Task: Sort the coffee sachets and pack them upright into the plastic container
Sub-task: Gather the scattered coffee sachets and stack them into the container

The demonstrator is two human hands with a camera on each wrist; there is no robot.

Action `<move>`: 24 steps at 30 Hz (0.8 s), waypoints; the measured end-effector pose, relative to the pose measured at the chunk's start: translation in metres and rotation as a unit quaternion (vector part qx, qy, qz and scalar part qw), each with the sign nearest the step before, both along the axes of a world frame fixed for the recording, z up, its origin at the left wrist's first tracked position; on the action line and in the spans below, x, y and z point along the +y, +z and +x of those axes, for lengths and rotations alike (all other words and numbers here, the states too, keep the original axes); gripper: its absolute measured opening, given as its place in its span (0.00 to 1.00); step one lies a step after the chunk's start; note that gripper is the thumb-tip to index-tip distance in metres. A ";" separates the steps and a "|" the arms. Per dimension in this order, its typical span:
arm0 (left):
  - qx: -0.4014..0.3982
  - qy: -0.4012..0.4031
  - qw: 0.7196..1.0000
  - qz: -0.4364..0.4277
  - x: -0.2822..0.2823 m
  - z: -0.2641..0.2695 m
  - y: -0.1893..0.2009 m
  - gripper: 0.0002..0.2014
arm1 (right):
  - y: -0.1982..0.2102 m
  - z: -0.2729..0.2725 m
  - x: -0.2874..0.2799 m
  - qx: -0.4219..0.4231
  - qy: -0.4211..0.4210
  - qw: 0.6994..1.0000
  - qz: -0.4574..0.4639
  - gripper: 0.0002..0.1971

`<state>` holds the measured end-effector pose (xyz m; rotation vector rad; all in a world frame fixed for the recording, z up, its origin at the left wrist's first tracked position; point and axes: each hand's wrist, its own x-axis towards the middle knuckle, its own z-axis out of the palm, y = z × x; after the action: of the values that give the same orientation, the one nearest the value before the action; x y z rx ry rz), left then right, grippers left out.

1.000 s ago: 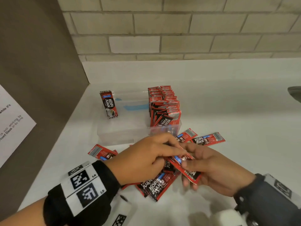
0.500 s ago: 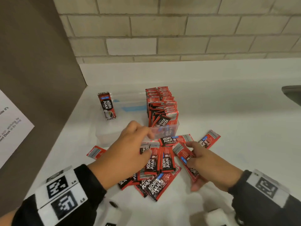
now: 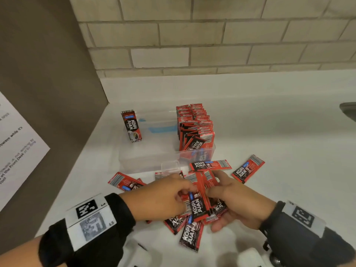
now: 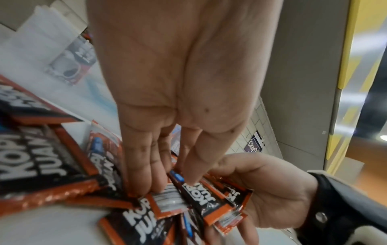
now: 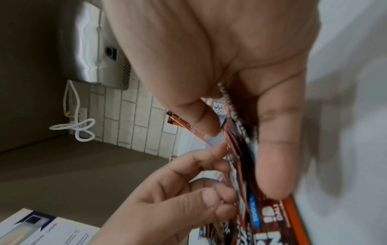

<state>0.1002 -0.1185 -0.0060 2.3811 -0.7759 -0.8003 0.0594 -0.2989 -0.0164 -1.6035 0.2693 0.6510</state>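
Head view: the right hand (image 3: 238,205) holds a small fan of coffee sachets (image 3: 200,199) at lower centre, their long axes running up the frame toward the plastic container (image 3: 146,160) just above. The left hand (image 3: 159,197) pinches the bundle's left edge. Loose sachets (image 3: 248,168) lie flat on the bench (image 3: 279,141); the right grip looks nearer the container's packed right side.
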 end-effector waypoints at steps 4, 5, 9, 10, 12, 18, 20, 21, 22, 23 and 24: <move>0.050 -0.008 0.998 -0.030 0.002 -0.004 -0.001 0.28 | -0.004 -0.007 0.004 -0.027 0.031 0.999 -0.013 0.17; 0.060 -0.006 0.997 -0.037 0.003 -0.004 -0.001 0.29 | -0.005 -0.008 0.004 -0.030 0.030 0.999 -0.015 0.18; 0.162 0.036 0.978 -0.125 0.016 -0.009 0.005 0.25 | -0.005 -0.014 -0.005 -0.025 0.031 0.999 -0.004 0.19; 0.175 0.055 0.972 -0.148 0.021 -0.011 0.009 0.25 | -0.003 -0.016 -0.008 -0.024 0.038 0.999 0.005 0.19; 0.172 0.099 0.960 -0.196 0.030 -0.013 0.017 0.25 | 0.001 -0.020 -0.015 -0.032 0.045 0.998 0.028 0.20; 0.127 0.174 0.928 -0.305 0.041 -0.026 0.032 0.26 | 0.031 -0.023 -0.009 -0.125 0.073 0.984 0.102 0.20; 0.163 0.165 0.910 -0.344 0.029 -0.029 0.037 0.38 | 0.040 -0.017 0.005 -0.191 0.066 0.977 0.072 0.17; 0.179 0.171 0.893 -0.376 0.023 -0.029 0.039 0.42 | 0.043 -0.012 0.014 -0.232 0.076 0.969 0.046 0.17; 0.192 0.182 0.874 -0.409 0.018 -0.027 0.042 0.44 | 0.046 -0.007 0.023 -0.271 0.090 0.958 0.015 0.18; 0.204 0.183 0.856 -0.438 0.014 -0.027 0.045 0.45 | 0.048 -0.002 0.032 -0.306 0.100 0.947 -0.014 0.20; 0.214 0.166 0.848 -0.456 0.013 -0.026 0.047 0.45 | 0.049 0.003 0.041 -0.338 0.108 0.934 -0.038 0.22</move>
<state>0.0745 -0.1056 0.0410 1.3492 -0.3890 -0.5838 0.0620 -0.2575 0.0324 -1.8462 -0.4006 0.2204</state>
